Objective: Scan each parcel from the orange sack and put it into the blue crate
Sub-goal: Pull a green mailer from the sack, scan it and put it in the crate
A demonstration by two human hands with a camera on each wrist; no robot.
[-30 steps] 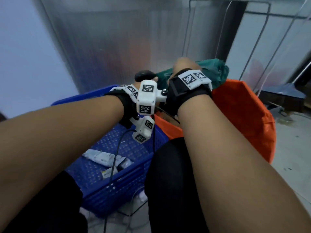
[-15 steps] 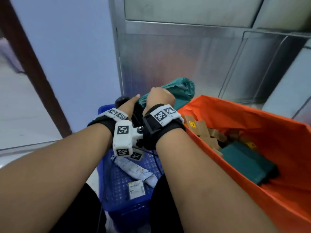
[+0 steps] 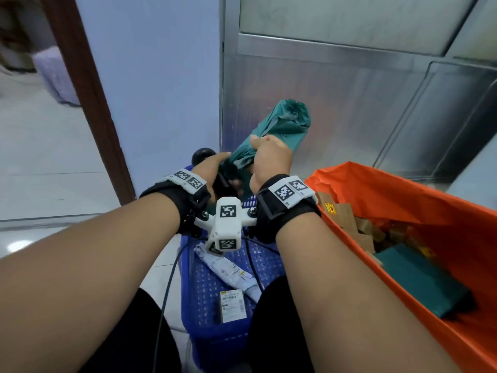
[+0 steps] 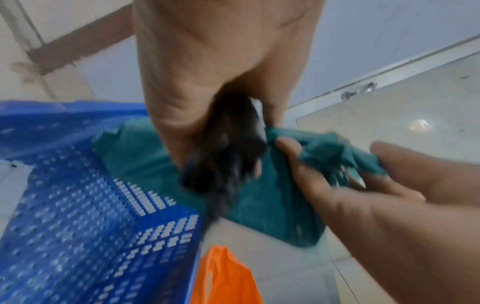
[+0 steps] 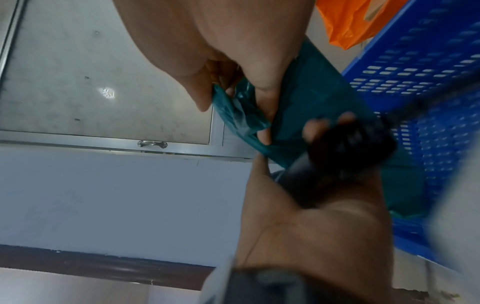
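Observation:
My right hand [image 3: 269, 154] grips the lower end of a green plastic-wrapped parcel [image 3: 286, 125], which stands tilted up over the far end of the blue crate [image 3: 188, 267]. In the right wrist view its fingers [image 5: 262, 115] pinch the crumpled wrap of the parcel [image 5: 322, 98]. Right beside it, my left hand [image 3: 212, 170] holds a black scanner [image 3: 203, 155], close against the parcel. The left wrist view shows the scanner [image 4: 226, 152] in front of the parcel [image 4: 259, 197]. The orange sack [image 3: 403, 195] stands open at the right.
In the crate lie a grey mailer bag [image 3: 228, 270] and a small labelled packet [image 3: 233, 305]. The sack holds cardboard boxes [image 3: 347, 219] and another green parcel [image 3: 425, 284]. A metal panel [image 3: 336, 103] stands behind; a blue wall and door frame are at the left.
Both hands have moved left with the parcel and scanner, from over the sack's edge to over the crate's far end. The parcel now stands more upright and higher.

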